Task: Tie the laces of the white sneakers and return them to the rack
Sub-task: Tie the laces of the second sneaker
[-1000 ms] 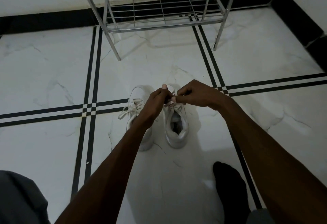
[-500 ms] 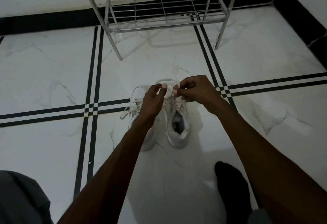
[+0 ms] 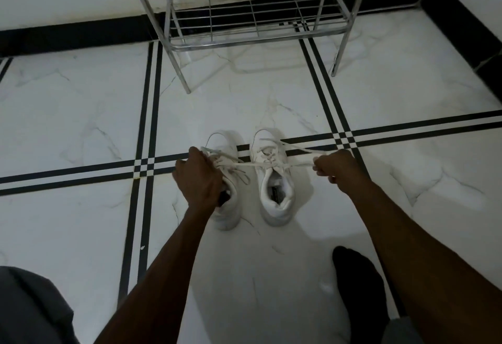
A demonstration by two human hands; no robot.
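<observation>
Two white sneakers stand side by side on the marble floor, toes pointing away from me. The right sneaker [image 3: 274,180] has its laces [image 3: 288,166] stretched taut sideways across its tongue. My left hand [image 3: 198,178] grips one lace end over the left sneaker [image 3: 229,208], hiding much of that shoe. My right hand [image 3: 335,166] grips the other lace end to the right of the pair. The left sneaker's own laces lie loose over its side.
A chrome wire shoe rack [image 3: 252,18] stands against the wall beyond the sneakers, its lowest shelf bare. My foot in a black sock [image 3: 358,284] rests on the floor near the right sneaker's heel. A black skirting runs along the walls.
My hands were close together above the right sneaker's tongue. They have now pulled apart sideways, drawing the laces tight.
</observation>
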